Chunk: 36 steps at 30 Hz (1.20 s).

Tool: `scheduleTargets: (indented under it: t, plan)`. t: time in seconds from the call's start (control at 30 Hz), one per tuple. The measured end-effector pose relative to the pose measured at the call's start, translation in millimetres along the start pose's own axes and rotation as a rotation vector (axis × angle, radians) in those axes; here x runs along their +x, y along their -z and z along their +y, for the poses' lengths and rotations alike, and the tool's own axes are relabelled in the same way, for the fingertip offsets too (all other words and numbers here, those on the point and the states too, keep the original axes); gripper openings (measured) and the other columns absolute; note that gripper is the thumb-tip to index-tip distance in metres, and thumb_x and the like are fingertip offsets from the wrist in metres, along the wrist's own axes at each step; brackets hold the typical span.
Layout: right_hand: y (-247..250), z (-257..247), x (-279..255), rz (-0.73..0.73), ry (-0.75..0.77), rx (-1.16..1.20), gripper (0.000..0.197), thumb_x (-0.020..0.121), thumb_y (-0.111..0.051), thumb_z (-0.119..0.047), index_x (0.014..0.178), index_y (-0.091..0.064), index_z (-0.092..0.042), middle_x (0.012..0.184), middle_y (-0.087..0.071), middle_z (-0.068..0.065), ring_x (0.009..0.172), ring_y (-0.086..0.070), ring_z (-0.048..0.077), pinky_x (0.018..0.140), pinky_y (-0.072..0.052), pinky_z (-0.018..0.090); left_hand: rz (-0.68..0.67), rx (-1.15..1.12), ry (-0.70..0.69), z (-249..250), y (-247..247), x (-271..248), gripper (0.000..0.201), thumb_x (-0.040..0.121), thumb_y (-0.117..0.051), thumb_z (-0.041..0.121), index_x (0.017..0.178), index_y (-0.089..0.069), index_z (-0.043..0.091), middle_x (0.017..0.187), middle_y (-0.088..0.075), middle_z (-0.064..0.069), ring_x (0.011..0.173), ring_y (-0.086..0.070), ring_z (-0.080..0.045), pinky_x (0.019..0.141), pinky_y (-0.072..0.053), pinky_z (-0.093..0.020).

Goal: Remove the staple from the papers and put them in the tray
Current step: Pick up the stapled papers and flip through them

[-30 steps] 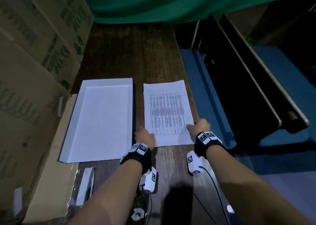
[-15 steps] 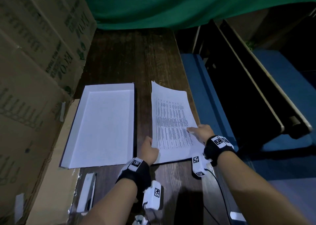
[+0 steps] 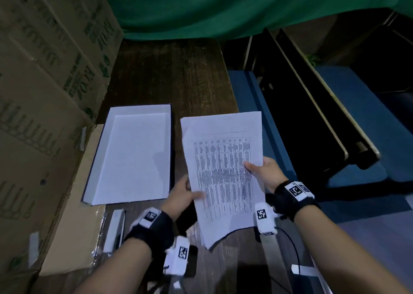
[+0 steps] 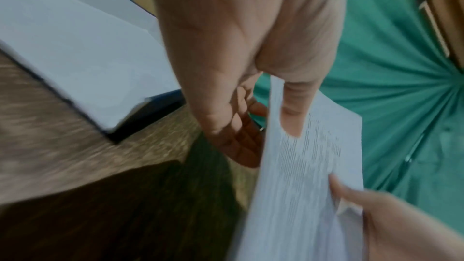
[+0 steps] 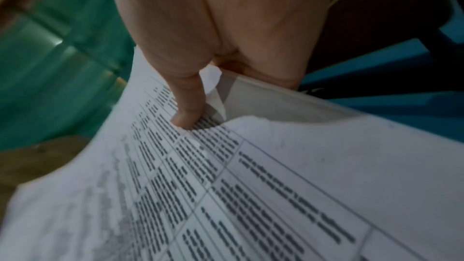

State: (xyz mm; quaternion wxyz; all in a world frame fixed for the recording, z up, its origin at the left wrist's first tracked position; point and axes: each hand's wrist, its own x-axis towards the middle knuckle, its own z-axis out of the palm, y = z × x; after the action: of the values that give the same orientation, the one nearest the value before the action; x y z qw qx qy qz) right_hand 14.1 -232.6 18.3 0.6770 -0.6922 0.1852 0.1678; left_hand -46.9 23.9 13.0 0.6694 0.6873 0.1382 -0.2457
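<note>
The printed papers (image 3: 223, 170) are lifted off the wooden table, held between both hands. My left hand (image 3: 185, 193) pinches their left edge, thumb on the printed face and fingers behind, as the left wrist view shows on the papers (image 4: 314, 166). My right hand (image 3: 263, 170) grips the right edge with the thumb on top; the right wrist view shows the thumb pressing the papers (image 5: 251, 186). The white tray (image 3: 105, 159) lies on the table to the left of the papers, its inside bare. No staple is visible in any view.
Stacked cardboard boxes (image 3: 44, 81) wall the left side. A white stapler-like tool (image 3: 116, 229) lies near the table's front edge, below the tray. Blue seating (image 3: 257, 114) and dark furniture stand right of the table (image 3: 174, 74). A green cloth (image 3: 223, 7) hangs behind.
The papers lay flat on the table a second ago with both hands at their near edge. They have since been picked up and now hang in the air, gripped by both hands.
</note>
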Motion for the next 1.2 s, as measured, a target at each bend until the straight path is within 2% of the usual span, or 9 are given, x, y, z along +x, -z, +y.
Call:
scheduleTargets:
  t: [0.13, 0.37, 0.5, 0.6, 0.73, 0.83, 1.0, 1.1, 1.2]
  plan:
    - [-15, -16, -34, 0.062, 0.18, 0.02, 0.014, 0.088, -0.061, -0.002, 0.096, -0.069, -0.009, 0.086, -0.072, 0.002, 0.065, -0.071, 0.001, 0.059, -0.057, 0.018, 0.079, -0.151, -0.204, 58, -15, -14, 0.039, 0.091, -0.062, 0.015, 0.13, -0.054, 0.022, 0.124, -0.066, 0.006, 0.109, -0.065, -0.005, 0.095, -0.052, -0.027]
    - [-30, -30, -78, 0.288, 0.537, 0.096, 0.015, 0.087, -0.063, -0.006, 0.102, -0.066, -0.007, 0.085, -0.066, -0.014, 0.07, -0.063, -0.018, 0.064, -0.048, 0.001, 0.237, 0.013, -0.558, 95, -36, -52, 0.019, 0.092, -0.06, 0.017, 0.108, -0.062, 0.027, 0.099, -0.068, 0.015, 0.089, -0.064, 0.014, 0.077, -0.052, -0.006]
    - [-34, 14, -89, 0.277, 0.421, 0.089, 0.01, 0.083, -0.068, -0.005, 0.088, -0.068, -0.013, 0.07, -0.07, -0.017, 0.067, -0.067, -0.008, 0.059, -0.051, 0.005, 0.229, -0.035, -0.444, 56, -43, -59, 0.012, 0.088, -0.067, 0.019, 0.095, -0.066, 0.028, 0.097, -0.073, 0.002, 0.093, -0.071, -0.01, 0.079, -0.061, -0.029]
    - [-37, 33, -92, 0.259, 0.353, 0.087, 0.014, 0.082, -0.07, -0.006, 0.089, -0.067, -0.017, 0.081, -0.068, -0.012, 0.073, -0.068, -0.002, 0.062, -0.051, 0.003, 0.255, -0.047, -0.373, 36, -43, -59, 0.011, 0.084, -0.07, 0.023, 0.093, -0.067, 0.028, 0.101, -0.073, -0.005, 0.099, -0.07, -0.02, 0.089, -0.058, -0.047]
    - [-37, 33, -93, 0.254, 0.381, 0.109, 0.017, 0.084, -0.066, -0.002, 0.095, -0.067, -0.014, 0.084, -0.067, -0.014, 0.072, -0.065, -0.016, 0.066, -0.05, 0.001, 0.27, -0.092, -0.382, 31, -41, -58, 0.028, 0.084, -0.07, 0.024, 0.11, -0.063, 0.017, 0.109, -0.071, -0.007, 0.106, -0.067, -0.02, 0.088, -0.058, -0.036]
    - [-38, 41, -93, 0.242, 0.347, 0.085, 0.02, 0.084, -0.066, -0.005, 0.089, -0.066, -0.025, 0.087, -0.067, -0.015, 0.074, -0.065, -0.016, 0.067, -0.051, 0.002, 0.248, -0.071, -0.375, 32, -43, -63, 0.015, 0.086, -0.067, 0.017, 0.096, -0.065, 0.028, 0.102, -0.071, -0.002, 0.104, -0.067, -0.021, 0.074, -0.058, -0.017]
    - [-32, 37, -90, 0.253, 0.319, 0.038, 0.02, 0.084, -0.067, -0.008, 0.079, -0.066, -0.028, 0.085, -0.069, -0.007, 0.076, -0.068, -0.007, 0.065, -0.052, 0.006, 0.26, -0.045, -0.503, 64, -38, -78, 0.021, 0.089, -0.064, 0.016, 0.11, -0.066, 0.015, 0.106, -0.072, -0.005, 0.106, -0.068, -0.022, 0.075, -0.059, -0.021]
    - [-31, 32, -94, 0.22, 0.311, 0.044, 0.015, 0.085, -0.066, -0.007, 0.084, -0.067, -0.022, 0.085, -0.069, -0.006, 0.084, -0.07, 0.008, 0.061, -0.052, 0.005, 0.231, 0.042, -0.731, 97, -35, -92, 0.03, 0.091, -0.06, 0.013, 0.119, -0.063, 0.024, 0.116, -0.066, 0.007, 0.111, -0.061, -0.006, 0.083, -0.056, -0.018]
    - [-30, 17, -107, 0.147, 0.303, -0.003, 0.011, 0.085, -0.066, -0.005, 0.089, -0.068, -0.015, 0.088, -0.073, 0.0, 0.084, -0.072, 0.016, 0.075, -0.058, 0.025, 0.166, 0.059, -0.778, 111, -36, -99, 0.03, 0.093, -0.057, 0.008, 0.111, -0.065, 0.03, 0.111, -0.065, 0.017, 0.109, -0.059, 0.001, 0.083, -0.054, -0.017]
